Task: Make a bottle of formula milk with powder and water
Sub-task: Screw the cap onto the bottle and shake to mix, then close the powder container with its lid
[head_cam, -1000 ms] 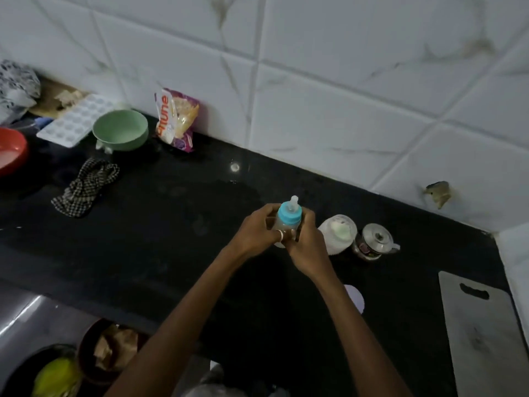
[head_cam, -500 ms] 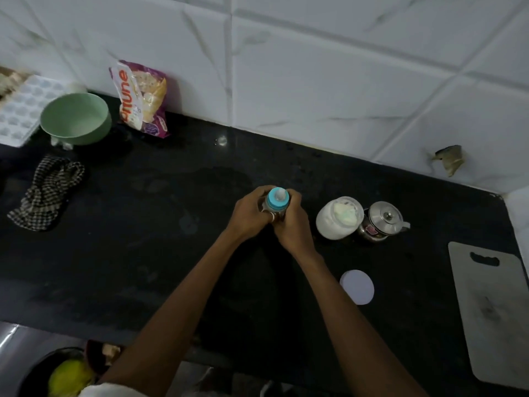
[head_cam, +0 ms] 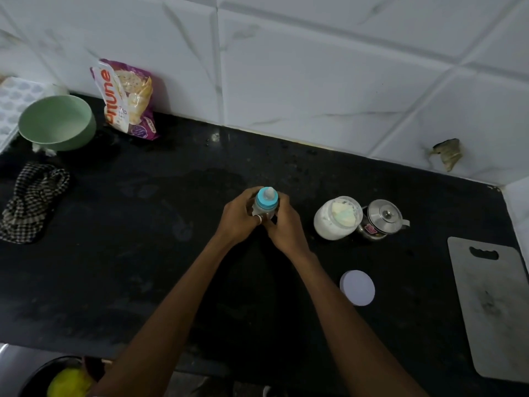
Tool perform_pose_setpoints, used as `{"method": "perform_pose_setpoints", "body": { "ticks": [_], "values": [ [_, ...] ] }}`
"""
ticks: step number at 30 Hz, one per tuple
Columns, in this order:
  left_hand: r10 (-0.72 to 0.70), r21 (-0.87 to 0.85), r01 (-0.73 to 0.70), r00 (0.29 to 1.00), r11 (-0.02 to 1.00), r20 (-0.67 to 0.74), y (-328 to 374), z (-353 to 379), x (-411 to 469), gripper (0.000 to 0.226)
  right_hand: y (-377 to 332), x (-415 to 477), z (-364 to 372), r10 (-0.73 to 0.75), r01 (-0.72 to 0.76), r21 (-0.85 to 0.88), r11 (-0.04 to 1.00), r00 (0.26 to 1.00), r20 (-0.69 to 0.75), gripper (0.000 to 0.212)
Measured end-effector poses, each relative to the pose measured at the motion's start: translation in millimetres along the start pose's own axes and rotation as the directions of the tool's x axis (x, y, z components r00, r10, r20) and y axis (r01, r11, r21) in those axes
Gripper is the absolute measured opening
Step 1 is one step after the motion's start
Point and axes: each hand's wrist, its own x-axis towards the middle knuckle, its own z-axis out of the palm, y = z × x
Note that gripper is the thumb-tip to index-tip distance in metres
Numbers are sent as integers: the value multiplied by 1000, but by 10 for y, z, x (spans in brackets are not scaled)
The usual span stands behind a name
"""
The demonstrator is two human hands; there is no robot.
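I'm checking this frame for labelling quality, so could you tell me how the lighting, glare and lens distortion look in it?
Head view: dim overall, so the black counter swallows detail; one small glare spot near the wall; wide-angle bending curves the tile lines; the baby bottle between the left hand and right hand is soft, its contents unreadable; the powder jar stays legible.

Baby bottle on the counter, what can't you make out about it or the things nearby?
- Baby bottle, head view: body and contents hidden by left hand and right hand.
- Powder jar: fill level unclear from above.
- Steel pot: lid hides contents; label too small.
- Cutting board: cut off by right edge.
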Motion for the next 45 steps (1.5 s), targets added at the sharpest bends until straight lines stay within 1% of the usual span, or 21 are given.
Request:
{"method": "perform_pose_setpoints", "body": {
  "ticks": [8, 13, 16, 18, 23, 26, 30, 33, 37, 39, 41, 45],
  "values": [
    [8, 34, -8, 1000, 999, -13, -35, 22, 7, 68, 45, 28, 13, 15, -15, -9, 1000, 1000, 11, 58],
    [3, 44, -3, 1000, 999, -5, -46, 9, 11, 71, 68, 12, -25, 6, -6, -22, 1000, 1000, 11, 65],
    [-53, 18, 54, 999, 998, -8, -78, 36, -40, 76, 118, -34, -96, 41, -40, -78, 996, 999, 10, 76],
    [-95, 6, 95, 995, 995, -20, -101, 86, -110, 77, 175, -99, -176, 59, -58, -111, 992, 998, 6, 78],
    [-215, 17, 218, 971, 976, -106, -157, 285, -333, 76, 319, -372, -396, 84, -85, -119, 989, 996, -20, 71],
    [-270, 28, 276, 953, 961, -136, -171, 448, -492, 73, 437, -593, -552, 69, -74, -129, 989, 997, -44, 60],
    [-279, 38, 290, 945, 956, -173, -112, 709, -686, 69, 685, -930, -789, -21, -1, -188, 982, 994, -110, 40],
    [-259, 42, 268, 953, 962, -158, -3, 909, -774, 66, 887, -1139, -980, -20, -12, -220, 975, 989, -144, 38],
    [-244, 44, 250, 963, 967, -112, 128, 1124, -845, 66, 1107, -1338, -1198, 15, -58, -239, 969, 984, -177, 41],
    [-240, 46, 244, 967, 969, -86, 199, 1236, -878, 67, 1204, -1443, -1302, 51, -93, -235, 967, 982, -179, 46],
    [-237, 48, 241, 968, 969, -79, 250, 1330, -910, 67, 1284, -1528, -1369, 90, -126, -261, 957, 985, -144, 56],
    [-234, 46, 238, 969, 970, -78, 333, 1476, -993, 67, 1379, -1615, -1446, 153, -146, -405, 902, 988, -17, 77]
  ]
}}
